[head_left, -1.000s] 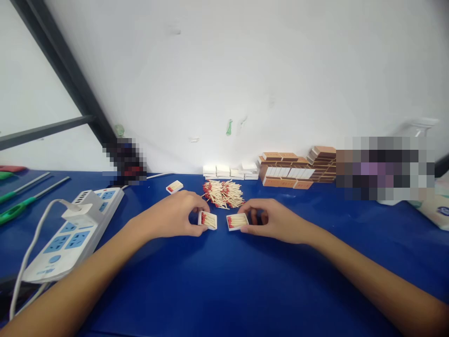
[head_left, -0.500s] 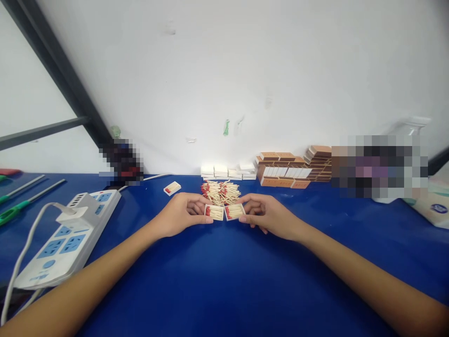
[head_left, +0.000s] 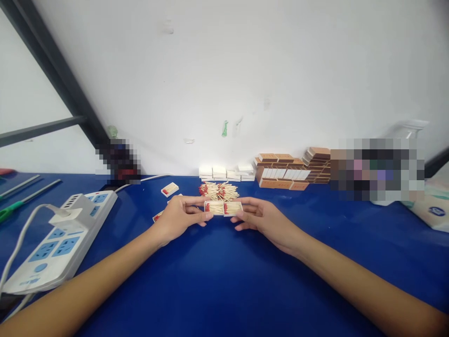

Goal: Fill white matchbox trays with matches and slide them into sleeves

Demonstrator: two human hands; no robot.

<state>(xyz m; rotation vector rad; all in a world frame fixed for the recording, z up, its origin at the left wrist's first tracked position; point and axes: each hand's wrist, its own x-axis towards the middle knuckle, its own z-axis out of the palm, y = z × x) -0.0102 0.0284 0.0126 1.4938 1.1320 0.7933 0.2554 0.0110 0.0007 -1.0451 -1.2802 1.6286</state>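
Observation:
My left hand [head_left: 182,214] grips a white matchbox tray [head_left: 214,208] filled with red-tipped matches, thumb on the near side. In my right hand [head_left: 258,214] is a second filled matchbox tray [head_left: 233,208], pinched the same way. The two trays touch end to end, forming one straight row, with the match heads toward the left in each. Just behind them lies a heap of loose matches [head_left: 219,190]. Another filled tray [head_left: 170,189] rests on the table to the left, and more trays partly show behind my left hand.
Along the wall stand stacked white trays [head_left: 226,174] and a pile of brown matchbox sleeves [head_left: 284,171]. A white power strip [head_left: 63,248] with a plugged-in cable lies at left, near green-handled tools [head_left: 14,209]. A plastic packet [head_left: 435,206] is at far right.
The two trays, slightly angled before, now line up straight and press together. The view has shifted a little, and trays behind my left hand have come into sight.

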